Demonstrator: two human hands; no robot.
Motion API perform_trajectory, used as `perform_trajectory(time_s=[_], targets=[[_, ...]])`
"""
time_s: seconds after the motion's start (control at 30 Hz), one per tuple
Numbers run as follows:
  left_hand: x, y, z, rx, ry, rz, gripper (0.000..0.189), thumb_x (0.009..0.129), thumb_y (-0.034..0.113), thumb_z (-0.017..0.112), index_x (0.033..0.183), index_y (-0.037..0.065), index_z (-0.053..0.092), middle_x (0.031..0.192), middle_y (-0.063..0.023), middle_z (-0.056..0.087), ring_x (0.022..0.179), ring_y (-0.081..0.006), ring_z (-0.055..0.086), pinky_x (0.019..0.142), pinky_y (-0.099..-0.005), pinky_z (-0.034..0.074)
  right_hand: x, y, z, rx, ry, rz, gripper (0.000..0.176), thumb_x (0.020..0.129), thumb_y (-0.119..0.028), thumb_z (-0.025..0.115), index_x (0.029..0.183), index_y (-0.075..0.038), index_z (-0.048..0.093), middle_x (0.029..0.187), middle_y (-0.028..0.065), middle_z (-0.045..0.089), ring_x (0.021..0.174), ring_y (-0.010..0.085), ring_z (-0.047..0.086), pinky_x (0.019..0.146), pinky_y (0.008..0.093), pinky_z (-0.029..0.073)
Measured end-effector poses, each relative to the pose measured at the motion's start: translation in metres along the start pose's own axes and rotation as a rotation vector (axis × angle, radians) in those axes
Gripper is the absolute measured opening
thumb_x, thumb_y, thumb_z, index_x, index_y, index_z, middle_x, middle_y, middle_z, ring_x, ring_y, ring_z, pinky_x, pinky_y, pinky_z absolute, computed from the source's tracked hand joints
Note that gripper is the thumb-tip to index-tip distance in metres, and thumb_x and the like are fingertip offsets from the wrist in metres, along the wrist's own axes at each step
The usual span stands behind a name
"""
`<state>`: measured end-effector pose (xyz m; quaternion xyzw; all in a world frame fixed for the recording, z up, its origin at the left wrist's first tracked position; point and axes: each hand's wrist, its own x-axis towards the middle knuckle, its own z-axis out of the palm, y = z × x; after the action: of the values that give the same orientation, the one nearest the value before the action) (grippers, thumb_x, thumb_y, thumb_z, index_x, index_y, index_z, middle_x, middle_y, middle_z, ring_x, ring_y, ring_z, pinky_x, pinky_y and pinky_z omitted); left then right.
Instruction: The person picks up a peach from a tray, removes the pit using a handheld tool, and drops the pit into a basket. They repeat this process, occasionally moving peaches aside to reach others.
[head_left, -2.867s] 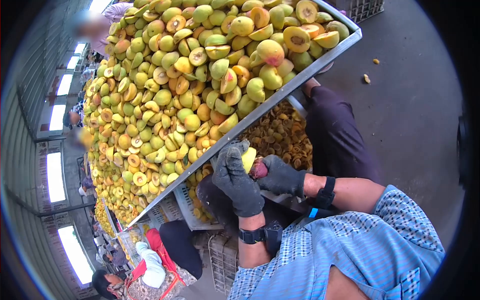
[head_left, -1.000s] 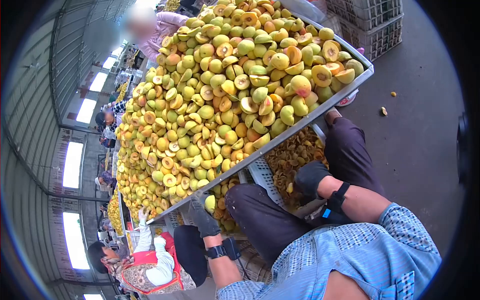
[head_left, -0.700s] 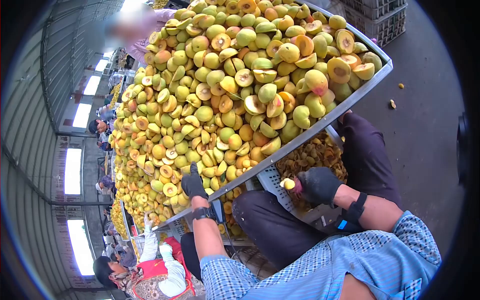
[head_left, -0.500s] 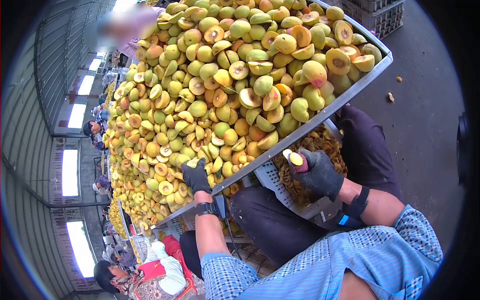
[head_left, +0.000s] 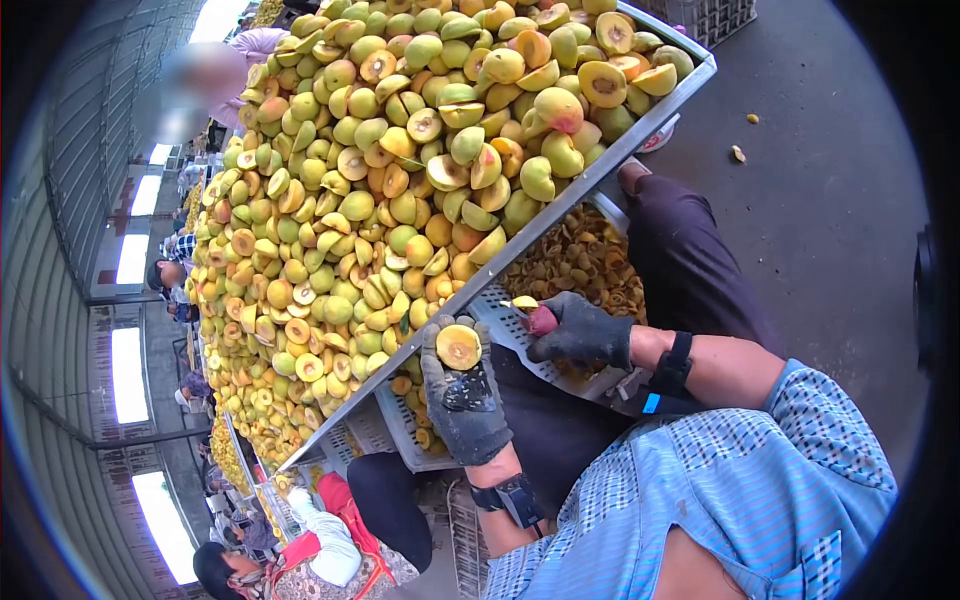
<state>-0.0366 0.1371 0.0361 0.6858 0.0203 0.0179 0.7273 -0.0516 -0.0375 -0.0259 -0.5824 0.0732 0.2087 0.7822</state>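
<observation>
My left hand (head_left: pixel 462 395), in a dark glove, is palm up just outside the metal edge of the fruit table. Its fingers cradle a peach half (head_left: pixel 459 347), cut face up with a brown hollow in the middle. My right hand (head_left: pixel 580 330), also gloved, is closed round a small pitting tool (head_left: pixel 540 320) with a dark red handle. Its pale yellow tip points towards the peach half, a short gap away. Beneath the right hand is a white crate (head_left: pixel 500 325) holding brown scooped-out scraps (head_left: pixel 580 265).
Peach halves (head_left: pixel 370 210) are heaped across the metal-rimmed table (head_left: pixel 560 203). A second crate (head_left: pixel 400 425) with fruit stands below the rim by my left hand. My knees are under the edge. A co-worker (head_left: pixel 310 550) sits on the left. Scraps (head_left: pixel 738 154) lie on the floor.
My left hand has drawn back from the heap over the rim, now palm up with a peach half. My right hand has moved left with the tool; the view has shifted.
</observation>
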Motion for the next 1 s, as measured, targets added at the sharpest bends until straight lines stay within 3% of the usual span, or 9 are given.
perform_trajectory(time_s=[0.13,0.4,0.53,0.6,0.73,0.8,0.87,0.93,1.0], targets=[[-0.012,-0.015,0.006,1.184,-0.196,0.541,0.035,0.106,0.017,0.052,0.13,-0.008,0.057,0.136,-0.0214,0.059,0.123,-0.0297,0.06,0.105,-0.045,0.051,0.007,0.01,0.0,0.128,-0.17,0.027,0.016,0.077,-0.014,0.077,0.086,-0.005,0.067,0.069,-0.0019,0.062,0.055,0.0081,0.057,0.049,0.0272,0.045],[-0.005,0.0,0.038,0.376,-0.201,0.083,0.019,0.089,0.006,0.068,0.104,-0.005,0.072,0.104,-0.01,0.073,0.098,-0.0196,0.069,0.089,-0.0334,0.056,-0.002,0.001,-0.023,0.024,-0.184,-0.099,0.013,0.076,-0.012,0.073,0.085,-0.004,0.068,0.064,0.0001,0.06,0.053,0.0091,0.056,0.048,0.0279,0.044],[-0.019,-0.004,0.053,0.07,-0.151,0.022,0.025,0.089,0.005,0.069,0.113,-0.001,0.068,0.106,-0.0085,0.071,0.097,-0.019,0.069,0.089,-0.0341,0.057,0.029,0.032,-0.033,-0.215,0.307,-0.316,0.018,0.078,-0.016,0.074,0.089,-0.003,0.069,0.064,0.0008,0.06,0.049,0.0105,0.054,0.046,0.0272,0.044],[-0.02,-0.008,0.051,-0.134,-0.137,-0.027,0.028,0.093,0.006,0.069,0.119,-0.002,0.064,0.111,-0.0108,0.071,0.098,-0.0223,0.07,0.09,-0.0353,0.057,0.002,-0.003,-0.034,0.117,0.093,-0.035,0.021,0.079,-0.019,0.076,0.091,-0.002,0.069,0.066,0.0015,0.061,0.049,0.0107,0.055,0.045,0.0271,0.044],[-0.017,-0.024,0.029,0.362,0.056,0.238,0.027,0.093,0.002,0.069,0.119,0.001,0.064,0.118,-0.0165,0.072,0.101,-0.0319,0.071,0.092,-0.0408,0.057,-0.008,0.001,-0.018,0.208,-0.101,-0.105,0.024,0.081,-0.02,0.082,0.093,-0.004,0.068,0.067,0.0006,0.061,0.048,0.0095,0.053,0.044,0.0257,0.043],[-0.024,-0.019,0.031,1.241,-0.014,0.771,0.028,0.092,0.001,0.07,0.12,0.001,0.064,0.119,-0.0161,0.072,0.108,-0.0321,0.069,0.094,-0.0413,0.056,-0.009,0.004,-0.012,0.272,-0.154,-0.163,0.028,0.08,-0.019,0.084,0.099,-0.004,0.068,0.069,0.0022,0.063,0.055,0.0128,0.059,0.051,0.0299,0.048],[-0.026,-0.018,0.038,1.104,-0.053,0.681,0.027,0.099,0.012,0.066,0.123,0.0,0.064,0.123,-0.0172,0.07,0.112,-0.0307,0.068,0.1,-0.0402,0.052,0.004,0.009,-0.007,-0.038,0.242,-0.729,0.033,0.078,-0.016,0.084,0.104,-0.005,0.067,0.073,0.0052,0.065,0.066,0.0165,0.066,0.063,0.0358,0.052],[-0.03,-0.011,0.046,0.349,0.006,-0.008,0.036,0.106,0.027,0.056,0.129,0.0,0.063,0.127,-0.0174,0.067,0.119,-0.0294,0.064,0.106,-0.0411,0.048,-0.002,0.001,-0.02,-0.251,0.232,-0.665,0.034,0.077,-0.013,0.083,0.104,-0.004,0.065,0.08,0.0086,0.067,0.076,0.0183,0.068,0.072,0.0377,0.053],[-0.017,-0.013,0.048,-0.002,0.046,-0.172,0.038,0.107,0.025,0.055,0.133,-0.003,0.059,0.123,-0.0184,0.068,0.112,-0.0295,0.065,0.1,-0.0395,0.051,-0.001,-0.002,-0.022,-0.299,0.247,-0.744,0.031,0.078,-0.01,0.082,0.102,-0.004,0.063,0.084,0.0078,0.068,0.076,0.0159,0.065,0.072,0.0352,0.053]])
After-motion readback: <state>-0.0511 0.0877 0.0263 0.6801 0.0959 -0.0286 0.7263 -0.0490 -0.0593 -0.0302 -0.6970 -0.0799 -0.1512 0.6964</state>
